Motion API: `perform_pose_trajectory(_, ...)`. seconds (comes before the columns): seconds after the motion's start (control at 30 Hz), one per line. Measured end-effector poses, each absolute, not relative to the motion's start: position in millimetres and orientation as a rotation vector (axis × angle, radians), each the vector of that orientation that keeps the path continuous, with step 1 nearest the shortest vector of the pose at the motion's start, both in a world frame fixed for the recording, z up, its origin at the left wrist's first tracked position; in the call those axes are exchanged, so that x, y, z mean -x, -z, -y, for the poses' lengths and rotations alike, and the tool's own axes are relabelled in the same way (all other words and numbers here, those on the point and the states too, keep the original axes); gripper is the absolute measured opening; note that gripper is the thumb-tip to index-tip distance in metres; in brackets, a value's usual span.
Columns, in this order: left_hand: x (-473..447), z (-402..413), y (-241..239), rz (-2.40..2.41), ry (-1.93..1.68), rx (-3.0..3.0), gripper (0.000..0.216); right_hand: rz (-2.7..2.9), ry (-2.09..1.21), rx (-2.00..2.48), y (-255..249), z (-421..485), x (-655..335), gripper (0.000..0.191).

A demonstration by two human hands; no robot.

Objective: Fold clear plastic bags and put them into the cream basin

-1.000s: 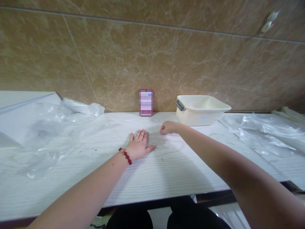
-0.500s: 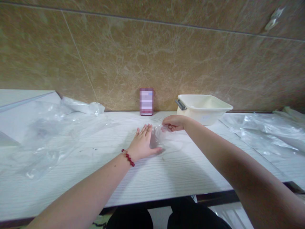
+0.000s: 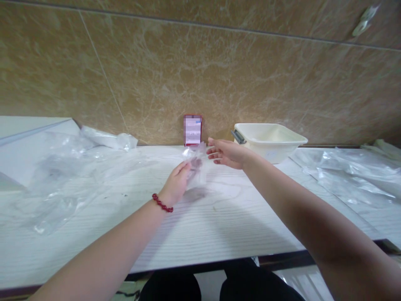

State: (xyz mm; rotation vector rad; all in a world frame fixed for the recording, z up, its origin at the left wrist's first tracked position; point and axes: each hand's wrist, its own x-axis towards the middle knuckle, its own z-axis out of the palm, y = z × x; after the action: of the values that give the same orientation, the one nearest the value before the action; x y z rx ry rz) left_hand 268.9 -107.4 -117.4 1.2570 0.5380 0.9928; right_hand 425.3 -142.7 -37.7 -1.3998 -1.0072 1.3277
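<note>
A small clear plastic bag (image 3: 196, 167) is lifted a little off the white table (image 3: 219, 225). My left hand (image 3: 176, 182), with a red bead bracelet at the wrist, grips the bag from the left. Just to the bag's right, my right hand (image 3: 226, 154) hovers with its fingers spread, its fingertips near the bag's top edge. Whether they touch the bag is unclear.
A cream plastic tub (image 3: 267, 141) with a grey handle stands at the back right against the marble wall. A small red box (image 3: 192, 130) leans on the wall behind the bag. Clear plastic sheets lie heaped at the left (image 3: 65, 167) and right (image 3: 354, 173).
My left hand lay flat on the table and has now risen holding the bag. My right hand pinched the bag's edge, lifted it, then opened its fingers.
</note>
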Motion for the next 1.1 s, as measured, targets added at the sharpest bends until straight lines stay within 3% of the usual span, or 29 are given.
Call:
perform_pose_trajectory(0.07,-268.4,107.5,112.0,-0.465,-0.88,-0.95,0.025,1.097,-1.223,1.526,38.2,145.5,-428.1,0.026)
perform_pose_trajectory(0.2,-267.0,106.9,107.5,-0.405,-0.778,-0.724,0.027,1.278,-1.348,1.635,50.4,147.3,-432.1,0.022)
perform_pose_trajectory(0.8,-268.1,107.5,112.5,-0.252,-0.583,-0.694,0.034,1.229,-1.439,1.461,64.3,145.5,-417.9,0.011)
perform_pose_trajectory(1.1,-265.5,106.9,114.3,-0.316,-0.705,-0.683,0.044,1.085,-0.964,1.581,-20.7,153.5,-520.0,0.008)
